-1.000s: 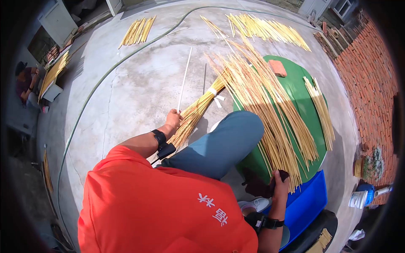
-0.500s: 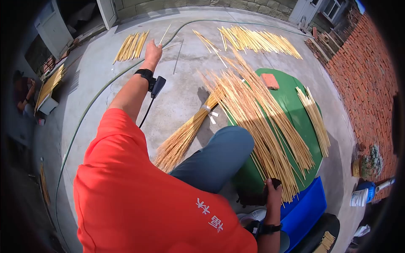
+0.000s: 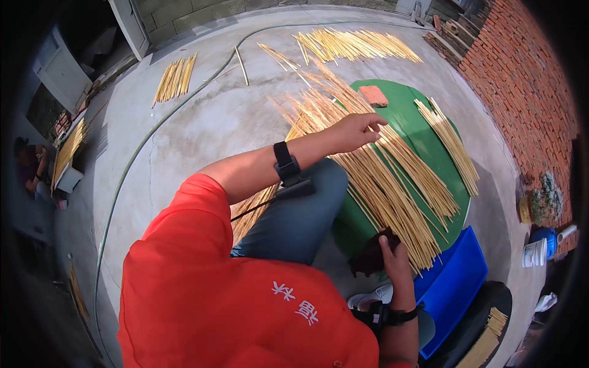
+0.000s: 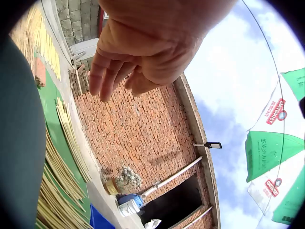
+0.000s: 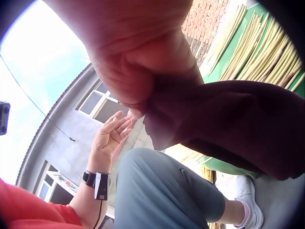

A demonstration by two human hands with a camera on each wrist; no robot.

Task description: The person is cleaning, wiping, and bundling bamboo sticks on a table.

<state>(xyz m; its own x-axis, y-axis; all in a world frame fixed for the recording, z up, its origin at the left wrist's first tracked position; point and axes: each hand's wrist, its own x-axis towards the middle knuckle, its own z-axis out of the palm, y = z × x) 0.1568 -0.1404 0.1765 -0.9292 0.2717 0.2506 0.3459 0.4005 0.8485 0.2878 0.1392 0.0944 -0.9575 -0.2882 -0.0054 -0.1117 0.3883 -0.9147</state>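
Note:
My left hand (image 3: 354,132) is held out over the spread of long stalks (image 3: 392,202) with feathery tops; its fingers bend loosely and hold nothing. In the left wrist view the same hand (image 4: 138,57) hangs empty. My right hand (image 3: 397,256) grips a dark maroon cloth (image 3: 368,257) beside the cut ends of the stalks. In the right wrist view the cloth (image 5: 228,124) drapes down from that hand. A tied bundle of stalks (image 3: 254,205) lies on the ground, partly hidden behind my left arm and knee. A single pale stalk (image 3: 242,66) lies on the concrete farther out.
The loose stalks lie on a round green board (image 3: 408,132) with a brick (image 3: 373,95) and a smaller row of bare stalks (image 3: 448,147). A blue tray (image 3: 454,288) stands at right. Bare stalks (image 3: 356,46) lie farther back; a hose (image 3: 144,138) crosses the concrete. A person (image 3: 30,165) sits far left.
My left hand carried a pale stalk from the bundle out to the far ground, let it go there, and came back right, over the spread stalks. The right hand keeps the cloth.

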